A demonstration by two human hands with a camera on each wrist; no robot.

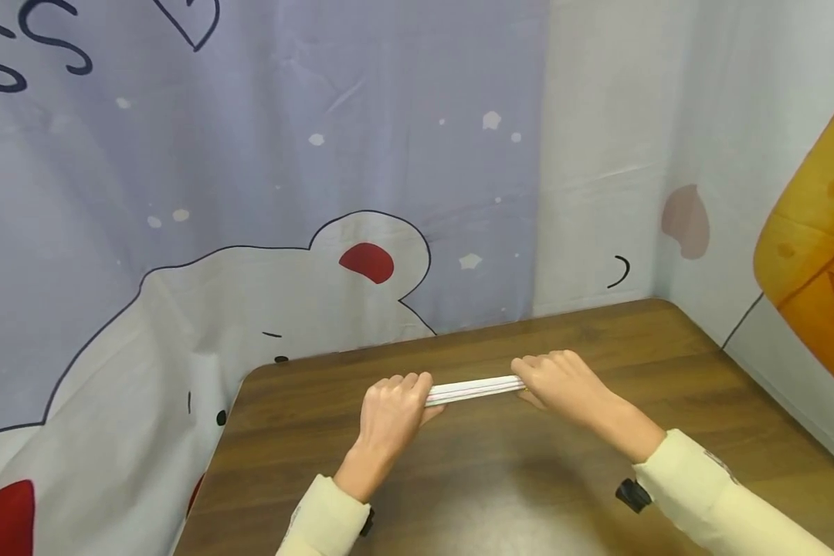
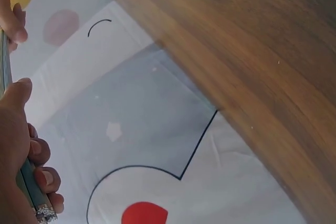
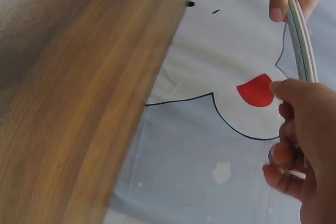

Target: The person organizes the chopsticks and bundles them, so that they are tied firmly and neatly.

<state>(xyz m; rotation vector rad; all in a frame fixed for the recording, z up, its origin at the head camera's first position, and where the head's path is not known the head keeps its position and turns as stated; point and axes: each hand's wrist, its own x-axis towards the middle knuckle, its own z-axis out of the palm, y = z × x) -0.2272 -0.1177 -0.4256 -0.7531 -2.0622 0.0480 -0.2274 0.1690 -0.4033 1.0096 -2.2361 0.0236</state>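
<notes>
At five o'clock in the head view I find the layered strip [image 1: 474,390], left hand [image 1: 391,413] gripping its nine-o'clock end, right hand [image 1: 563,386] its three-o'clock; uneven pull could shift layers.

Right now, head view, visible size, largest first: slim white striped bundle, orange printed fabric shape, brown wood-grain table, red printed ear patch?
1. Brown wood-grain table
2. Orange printed shape
3. Red ear patch and white striped bundle: too close to rank; bundle longer, patch taller.
</notes>
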